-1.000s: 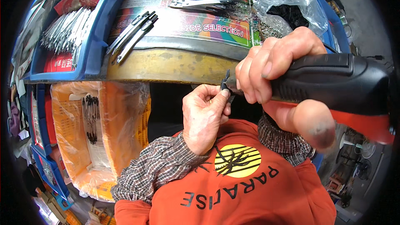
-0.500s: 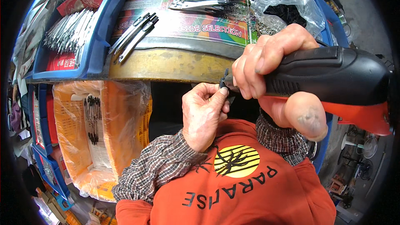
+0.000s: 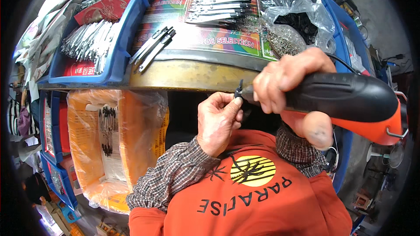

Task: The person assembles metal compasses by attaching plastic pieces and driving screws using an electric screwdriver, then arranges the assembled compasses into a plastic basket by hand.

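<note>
Both hands meet just below the front edge of the tabletop [image 3: 192, 76]. On the left, my left hand [image 3: 217, 122] pinches a small dark metal piece [image 3: 238, 91] between thumb and fingertips, holding it up against the tip of the tool. To the right, my right hand [image 3: 286, 81] is wrapped tight around the nose of a black and orange power screwdriver [image 3: 350, 102], whose body runs off to the right. Compared with a second ago, the tool has tilted a little and its tip has settled closer onto the piece, while my left hand has hardly moved; I judge the bit is now seated and the driving is under way.

Going left to right around them: an orange crate wrapped in clear plastic [image 3: 96, 144] sits low at the left, below a blue tray [image 3: 116, 59] full of thin silvery metal strips. A few dark, slim metal tools [image 3: 153, 48] lie on the tabletop's colourful printed sheet. More silvery strips lie further back, and a crumpled clear plastic bag [image 3: 291, 0] of small dark parts sits at the right. The tabletop edge is just above my hands, leaving little room.
</note>
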{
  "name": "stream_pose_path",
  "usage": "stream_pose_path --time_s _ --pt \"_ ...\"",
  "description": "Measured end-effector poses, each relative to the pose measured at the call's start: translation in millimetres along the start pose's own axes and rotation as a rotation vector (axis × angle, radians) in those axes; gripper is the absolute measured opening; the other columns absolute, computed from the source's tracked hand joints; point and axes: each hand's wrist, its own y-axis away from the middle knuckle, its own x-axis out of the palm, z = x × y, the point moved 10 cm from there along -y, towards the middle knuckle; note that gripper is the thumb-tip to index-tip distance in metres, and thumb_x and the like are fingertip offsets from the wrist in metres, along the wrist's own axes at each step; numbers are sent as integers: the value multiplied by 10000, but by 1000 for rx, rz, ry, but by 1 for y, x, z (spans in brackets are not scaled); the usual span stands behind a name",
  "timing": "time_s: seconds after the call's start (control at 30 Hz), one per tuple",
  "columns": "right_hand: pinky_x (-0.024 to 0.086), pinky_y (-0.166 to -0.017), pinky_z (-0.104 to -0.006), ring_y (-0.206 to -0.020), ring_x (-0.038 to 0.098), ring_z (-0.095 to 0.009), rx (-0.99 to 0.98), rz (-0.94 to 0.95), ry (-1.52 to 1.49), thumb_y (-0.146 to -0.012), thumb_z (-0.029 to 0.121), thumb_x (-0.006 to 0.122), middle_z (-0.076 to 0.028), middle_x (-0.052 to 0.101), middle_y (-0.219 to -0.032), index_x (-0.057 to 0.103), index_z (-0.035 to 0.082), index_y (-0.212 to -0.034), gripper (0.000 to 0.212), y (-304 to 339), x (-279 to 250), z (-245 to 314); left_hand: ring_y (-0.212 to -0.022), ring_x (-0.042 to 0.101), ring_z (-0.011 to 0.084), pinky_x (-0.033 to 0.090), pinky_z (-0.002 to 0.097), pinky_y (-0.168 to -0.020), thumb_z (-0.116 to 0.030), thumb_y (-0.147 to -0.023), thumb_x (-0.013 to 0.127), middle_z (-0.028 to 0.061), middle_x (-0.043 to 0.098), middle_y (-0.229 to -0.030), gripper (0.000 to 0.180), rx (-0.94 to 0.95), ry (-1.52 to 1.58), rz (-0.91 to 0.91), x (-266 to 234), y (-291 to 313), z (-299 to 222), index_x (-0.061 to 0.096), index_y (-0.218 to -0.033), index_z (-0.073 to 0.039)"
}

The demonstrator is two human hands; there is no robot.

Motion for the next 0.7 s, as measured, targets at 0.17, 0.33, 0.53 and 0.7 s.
stream_pose_path --time_s 0.17,0.33,0.53,0.7 --pt "439 -567 -304 -542 527 -153 -191 -78 -96 -582 562 730 -25 519 -628 442 49 -930 684 5 -8 17 -560 547 83 410 168 -435 -59 -853 560 63 602 -746 138 76 -39 121 8 13 -13 562 -953 36" --pt "446 -568 -305 -532 528 -151 -236 -67 -91 -606 577 708 -24 524 -623 440 55 -916 664 9 -18 25 -565 537 68 407 159 -451 -45 -843 567 56 612 -766 174 247 -236 29 -6 16 -39 572 -996 39" --pt "455 -548 -295 -512 523 -137 -223 -160 -31 -660 576 679 -14 509 -584 435 56 -894 621 11 -25 21 -567 474 21 386 145 -475 38 -785 612 5 561 -749 214 593 -477 -138 -25 20 -79 504 -968 14" --pt "458 -540 -281 -494 512 -124 -156 -321 7 -678 549 686 -15 497 -587 431 51 -885 597 17 -33 15 -579 533 77 447 213 -543 26 -742 655 54 584 -698 164 781 -805 -309 -39 28 -108 547 -863 -1"
